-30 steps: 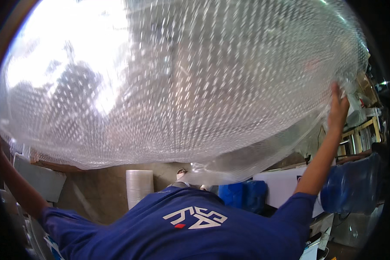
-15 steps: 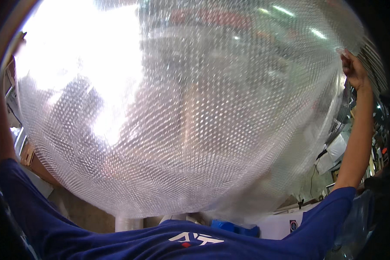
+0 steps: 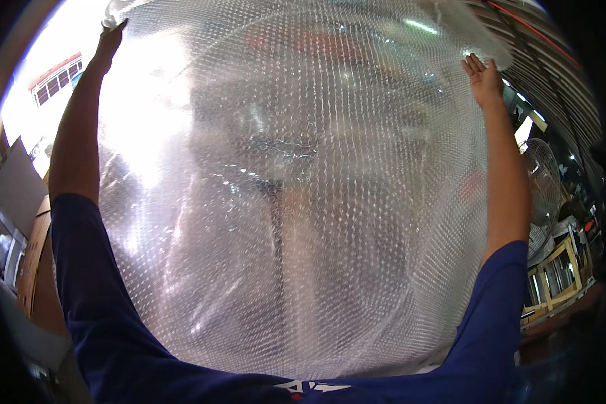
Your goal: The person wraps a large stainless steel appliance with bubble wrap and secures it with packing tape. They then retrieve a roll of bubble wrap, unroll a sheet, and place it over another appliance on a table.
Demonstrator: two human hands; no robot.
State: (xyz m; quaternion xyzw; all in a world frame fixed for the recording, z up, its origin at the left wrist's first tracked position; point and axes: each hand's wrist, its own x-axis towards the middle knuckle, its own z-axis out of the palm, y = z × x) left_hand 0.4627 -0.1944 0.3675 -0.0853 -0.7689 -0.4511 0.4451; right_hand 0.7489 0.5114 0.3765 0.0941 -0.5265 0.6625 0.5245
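Observation:
A big, clear sheet of bubble wrap point(image 3: 357, 222) hangs spread out in front of me and fills most of the view. Both my arms are raised along its sides. At the upper left, my left hand point(image 3: 112, 42) is closed on the bunched top edge of the sheet. My right hand point(image 3: 483, 79) is up at the top right corner, its fingers stretched out and touching the plastic. Through the sheet, shapes behind it show only as blurs, among them a pale upright column and a reddish patch.
On the right stand a wire-caged fan point(image 3: 542, 185) and a wooden frame point(image 3: 552, 279), under a corrugated roof point(image 3: 552, 74). To the left are a brown carton or board point(image 3: 37, 262), a grey panel point(image 3: 17, 185) and a building with a barred window point(image 3: 57, 82) in bright light.
My arms have come closer together and the bubble wrap hangs flatter and lower. My left hand has come fully into view. The right hand's fingers have gone from pinched to stretched out.

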